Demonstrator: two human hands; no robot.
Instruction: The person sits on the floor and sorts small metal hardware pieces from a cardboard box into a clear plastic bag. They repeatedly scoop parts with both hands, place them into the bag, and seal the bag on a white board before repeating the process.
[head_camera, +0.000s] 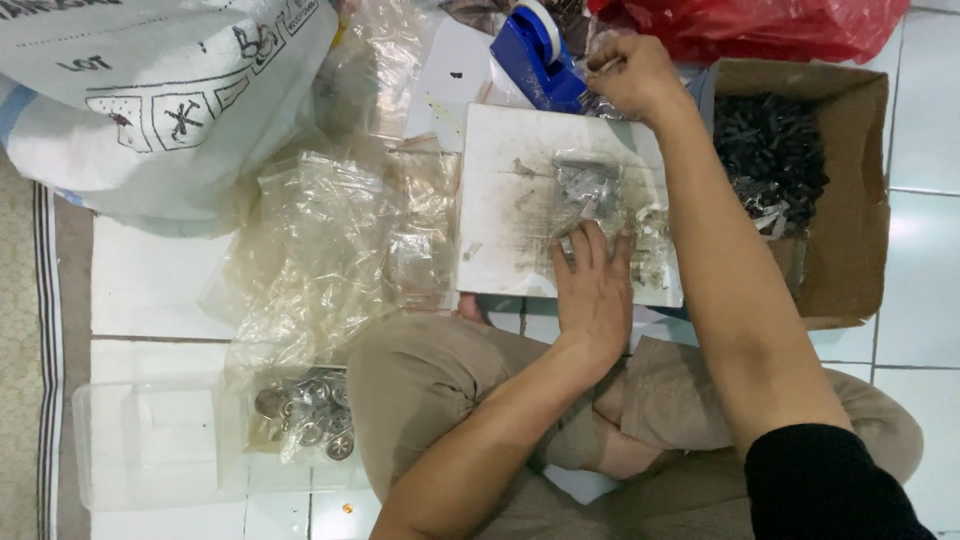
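Note:
My left hand (592, 290) lies flat, palm down, on the near edge of a worn white board (510, 200), its fingertips on a small clear bag of metal parts (588, 190). My right hand (632, 72) reaches past the board's far edge, fingers pinched at the blue tape dispenser (535, 55), seemingly on the tape end. I sit cross-legged in tan trousers (420, 390) under the board.
A cardboard box (850, 180) of dark screws stands right of the board. Clear plastic bags (330, 240) are piled to the left, a clear tub with metal washers (310, 415) near my knee. A large white sack (150, 100) and a red bag (760, 25) lie at the back.

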